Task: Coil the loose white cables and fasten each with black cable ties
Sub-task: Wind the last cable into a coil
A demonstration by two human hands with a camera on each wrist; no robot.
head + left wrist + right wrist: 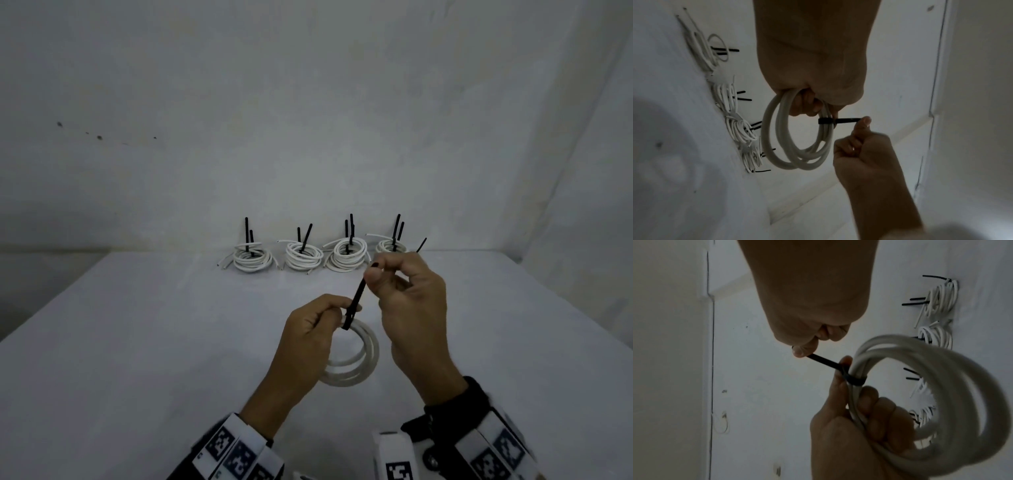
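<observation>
A white cable coil point(356, 359) hangs above the table, gripped at its top by my left hand point(315, 325). A black cable tie point(356, 301) is looped round the coil's strands, just above my left fingers. My right hand point(407, 291) pinches the tie's free tail between thumb and forefinger and holds it taut, up and to the right. The left wrist view shows the coil point(797, 138) with the tie point(838, 121) banded round it. In the right wrist view the tie's band point(855, 379) sits tight on the strands point(931, 386).
Several tied coils point(305, 257) stand in a row at the table's far edge against the wall, black tie tails sticking up. One more black tail point(421, 245) pokes out behind my right hand. The white table point(137, 342) spreads around both hands.
</observation>
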